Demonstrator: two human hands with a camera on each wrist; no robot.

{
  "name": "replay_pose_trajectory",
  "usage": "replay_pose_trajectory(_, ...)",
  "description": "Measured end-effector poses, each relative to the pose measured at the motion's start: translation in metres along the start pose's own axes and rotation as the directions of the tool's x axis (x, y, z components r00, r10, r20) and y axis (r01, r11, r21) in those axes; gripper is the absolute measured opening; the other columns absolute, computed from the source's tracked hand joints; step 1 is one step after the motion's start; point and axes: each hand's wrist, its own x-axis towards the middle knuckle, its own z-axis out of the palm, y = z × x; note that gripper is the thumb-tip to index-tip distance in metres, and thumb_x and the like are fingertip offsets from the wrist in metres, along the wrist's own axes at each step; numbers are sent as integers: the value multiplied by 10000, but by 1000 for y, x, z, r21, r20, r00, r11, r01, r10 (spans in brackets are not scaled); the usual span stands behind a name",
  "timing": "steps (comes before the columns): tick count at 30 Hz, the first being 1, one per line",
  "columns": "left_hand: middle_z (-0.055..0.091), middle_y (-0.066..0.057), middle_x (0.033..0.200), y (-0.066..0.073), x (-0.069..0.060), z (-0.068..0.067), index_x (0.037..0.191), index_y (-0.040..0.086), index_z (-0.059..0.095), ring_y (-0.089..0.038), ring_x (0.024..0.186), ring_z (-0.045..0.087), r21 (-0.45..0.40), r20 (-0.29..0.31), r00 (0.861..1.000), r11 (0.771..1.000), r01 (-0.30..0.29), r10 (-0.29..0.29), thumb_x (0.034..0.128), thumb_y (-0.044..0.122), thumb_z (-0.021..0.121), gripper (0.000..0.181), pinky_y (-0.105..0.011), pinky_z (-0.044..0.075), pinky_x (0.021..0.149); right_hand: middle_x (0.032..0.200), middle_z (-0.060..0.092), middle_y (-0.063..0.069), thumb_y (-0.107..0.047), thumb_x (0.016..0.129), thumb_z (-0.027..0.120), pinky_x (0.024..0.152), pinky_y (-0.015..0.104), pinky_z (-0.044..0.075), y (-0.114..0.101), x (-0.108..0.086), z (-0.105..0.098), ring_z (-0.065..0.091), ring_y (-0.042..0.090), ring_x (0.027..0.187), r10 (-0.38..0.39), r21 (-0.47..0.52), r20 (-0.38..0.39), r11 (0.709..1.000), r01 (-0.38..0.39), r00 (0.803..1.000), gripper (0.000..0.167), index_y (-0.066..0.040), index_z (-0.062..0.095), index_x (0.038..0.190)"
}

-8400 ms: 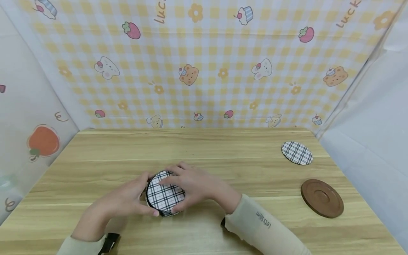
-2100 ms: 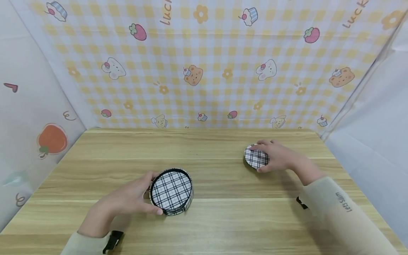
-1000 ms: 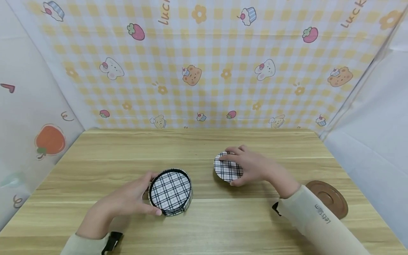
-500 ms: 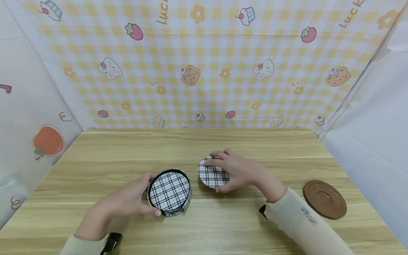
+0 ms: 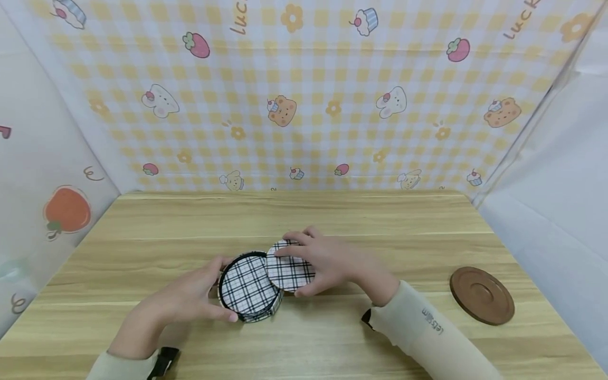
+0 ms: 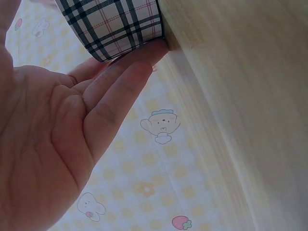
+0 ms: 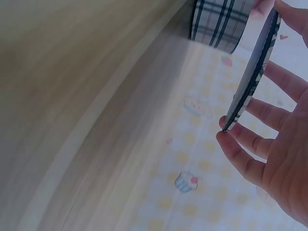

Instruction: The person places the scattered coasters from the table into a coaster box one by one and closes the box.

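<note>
A round holder [image 5: 274, 311] with a black-and-white plaid side stands on the table, a plaid coaster [image 5: 249, 285] lying inside its dark rim. My left hand [image 5: 190, 293] grips the holder from the left, thumb at the front and fingers at the far side. In the left wrist view, the fingers [image 6: 113, 103] lie along the plaid wall [image 6: 120, 24]. My right hand [image 5: 328, 261] holds another round plaid coaster [image 5: 287, 269] by its edge, over the holder's right rim in the head view. Edge-on in the right wrist view, that thin coaster [image 7: 252, 72] is raised off the table.
A brown round disc [image 5: 482, 295] with a ringed centre lies at the right of the wooden table [image 5: 332, 343]. Behind the table hangs a yellow checked cloth [image 5: 313, 148]. White sheets [image 5: 560, 184] line both sides.
Earlier, a coaster lay at the back right while my right hand was at the holder. My right hand has since picked it up and carried it left to the holder; my left hand stays put.
</note>
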Motion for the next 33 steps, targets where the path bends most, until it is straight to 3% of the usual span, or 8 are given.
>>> replay_pose_trajectory(6,567,-132,1382,0,0,0,1374,14,405,-310,1241,570,5,-2,1000,1000,-22,22,684,561,837,981,-569,468,1033,1592,342,59,-547,769,746,962,395,526,-16,15,2,404,252,1301,-43,-37,13,998,43,999,800,-321,452,1478)
replay_pose_trajectory(19,580,-104,1360,0,1,-1,1381,44,387,-240,1197,588,42,3,1000,999,-13,13,669,601,829,1007,-490,508,992,1558,389,40,-603,775,734,953,307,522,-40,46,14,446,223,1242,-134,-85,-1,987,133,991,769,-343,479,1453)
replay_pose_trajectory(33,598,-67,1296,-1,2,-3,1353,71,385,-176,1114,600,47,28,1000,999,-4,3,678,627,811,973,-416,540,927,1567,377,0,-609,773,748,977,340,508,-50,57,18,425,200,1252,-145,-108,41,983,149,988,767,-349,488,1446)
